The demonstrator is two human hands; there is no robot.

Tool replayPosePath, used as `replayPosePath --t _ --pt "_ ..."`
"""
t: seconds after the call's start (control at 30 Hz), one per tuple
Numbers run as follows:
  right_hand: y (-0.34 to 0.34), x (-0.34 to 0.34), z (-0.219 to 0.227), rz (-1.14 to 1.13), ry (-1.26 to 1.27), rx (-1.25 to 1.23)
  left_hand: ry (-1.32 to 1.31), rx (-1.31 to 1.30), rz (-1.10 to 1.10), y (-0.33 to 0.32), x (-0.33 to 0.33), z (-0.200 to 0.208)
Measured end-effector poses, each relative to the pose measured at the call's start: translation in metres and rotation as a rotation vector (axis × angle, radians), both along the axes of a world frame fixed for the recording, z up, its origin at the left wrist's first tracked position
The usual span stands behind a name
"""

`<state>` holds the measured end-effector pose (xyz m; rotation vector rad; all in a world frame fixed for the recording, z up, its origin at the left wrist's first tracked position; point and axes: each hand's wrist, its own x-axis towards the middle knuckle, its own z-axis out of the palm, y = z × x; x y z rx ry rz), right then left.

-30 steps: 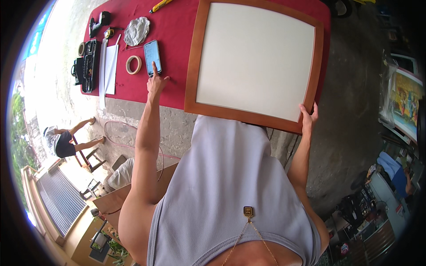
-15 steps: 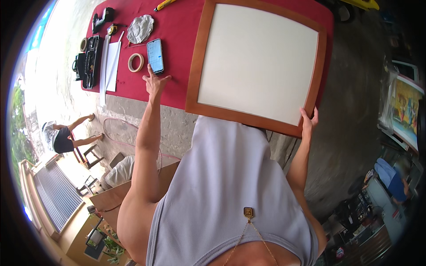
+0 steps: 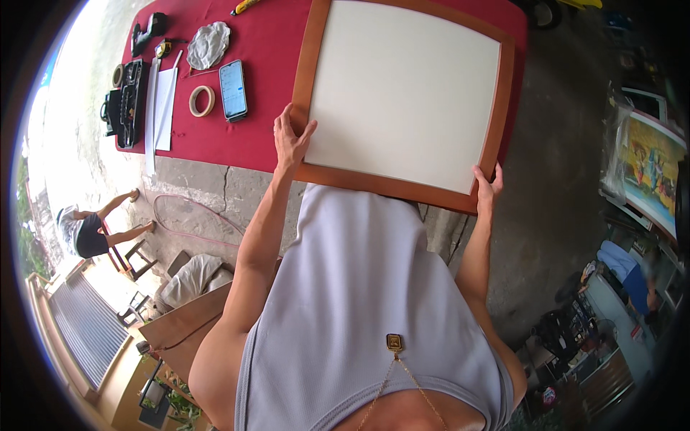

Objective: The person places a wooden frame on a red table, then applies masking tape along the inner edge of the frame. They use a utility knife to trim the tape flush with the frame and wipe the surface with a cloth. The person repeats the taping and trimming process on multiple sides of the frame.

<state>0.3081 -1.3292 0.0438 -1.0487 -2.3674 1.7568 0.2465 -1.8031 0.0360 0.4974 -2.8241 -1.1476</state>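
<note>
A brown wooden picture frame [image 3: 388, 189] with a plain white panel [image 3: 406, 97] inside it lies on the red-covered table [image 3: 269, 93], its near edge reaching past the table toward my body. My left hand [image 3: 292, 144] grips the frame's left side close to the near corner, with the thumb over the rail and the fingers along the outer edge. At the near right corner, my right hand [image 3: 488, 188] clasps the rail, part of its fingers hidden under the wood. Left of the frame lie a phone with a lit screen [image 3: 233, 90] and a roll of tape [image 3: 202, 100].
Further left sit a crumpled pale cloth [image 3: 208, 45], white strips [image 3: 164, 108], a black tool tray [image 3: 132, 100], a tape measure [image 3: 164, 49] and a cordless drill [image 3: 147, 34]. A person [image 3: 90, 231] is at the far left. A colourful picture [image 3: 650, 169] leans at the right.
My left hand has left the phone and moved right onto the frame's left side. The right hand keeps its hold on the near right corner. The whole view has shifted slightly.
</note>
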Motion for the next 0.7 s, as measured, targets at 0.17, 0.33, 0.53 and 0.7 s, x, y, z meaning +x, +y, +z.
replayPosePath --t 0.17,0.33,0.53,0.7 --pt "0.005 0.001 -0.008 0.003 0.031 0.016 0.024 0.125 0.045 -0.010 0.005 -0.019" --pt "0.007 0.002 -0.011 -0.002 0.044 0.006 -0.038 0.141 0.023 -0.021 0.005 -0.014" --pt "0.004 0.001 -0.011 -0.007 0.052 -0.014 -0.005 0.171 0.040 -0.024 0.005 -0.022" --pt "0.009 0.005 -0.022 -0.035 0.073 0.003 0.070 0.178 0.064 -0.021 0.007 -0.026"
